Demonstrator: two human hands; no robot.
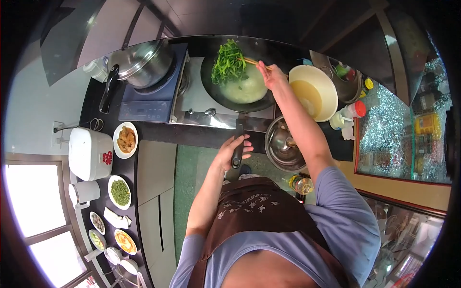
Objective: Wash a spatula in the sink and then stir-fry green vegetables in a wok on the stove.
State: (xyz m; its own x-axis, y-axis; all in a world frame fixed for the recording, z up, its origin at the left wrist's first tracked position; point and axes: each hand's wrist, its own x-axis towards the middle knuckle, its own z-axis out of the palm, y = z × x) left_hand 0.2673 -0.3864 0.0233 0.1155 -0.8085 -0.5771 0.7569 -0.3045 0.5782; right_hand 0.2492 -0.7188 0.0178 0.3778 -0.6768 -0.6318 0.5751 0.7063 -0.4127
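Note:
A dark wok (207, 82) on the gas stove holds pale, cloudy liquid (245, 90). My right hand (272, 76) grips a pair of wooden chopsticks (254, 61), whose tips are in a clump of long leafy greens (228, 64) at the wok's far left side. The lower greens meet the liquid; whether the clump is fully lifted is hard to tell. My left hand (230, 151) is loosely around the wok's black handle (237, 147), fingers partly spread. A cream-coloured basin (332, 90) of yellowish liquid stands right of the wok, partly behind my right forearm.
A steel pot (147, 68) sits on an induction cooker (144, 108) at left. Below my right forearm is a metal bowl (275, 158) with a ladle (282, 138). Plated foods, including green peas (120, 192), line the left counter beside a white appliance (88, 154). An oil bottle (300, 184) stands low at right.

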